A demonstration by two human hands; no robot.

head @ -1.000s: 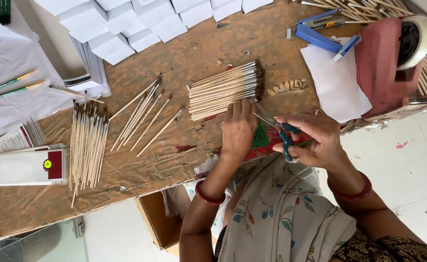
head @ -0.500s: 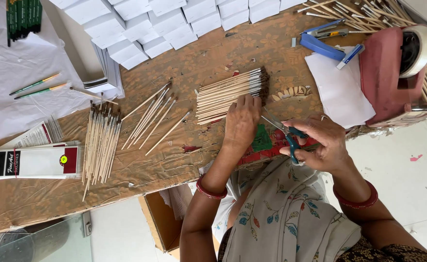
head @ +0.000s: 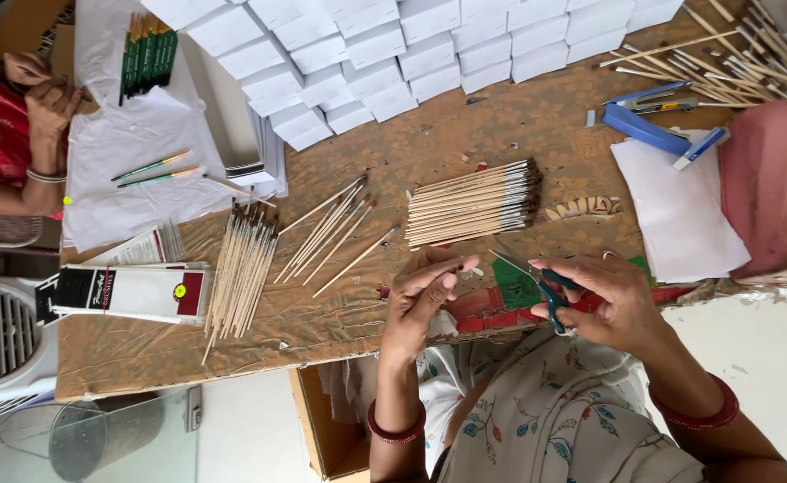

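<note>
Right hand (head: 612, 300) bent at wrist, fingers closed on blue-handled scissors (head: 536, 277), blades pointing left toward left hand (head: 425, 291). Left fingertips pinched together; can't tell what's in them. Brush bundle (head: 474, 204) lies just above both hands.

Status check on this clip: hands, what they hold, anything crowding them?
Right hand holds blue-handled scissors. Left hand pinches something thin, too small to tell. Brush bundle lies just beyond the hands, apart from them.

Packing workshop: bundled paintbrushes (head: 474, 204), stacked white boxes (head: 384, 45).
</note>
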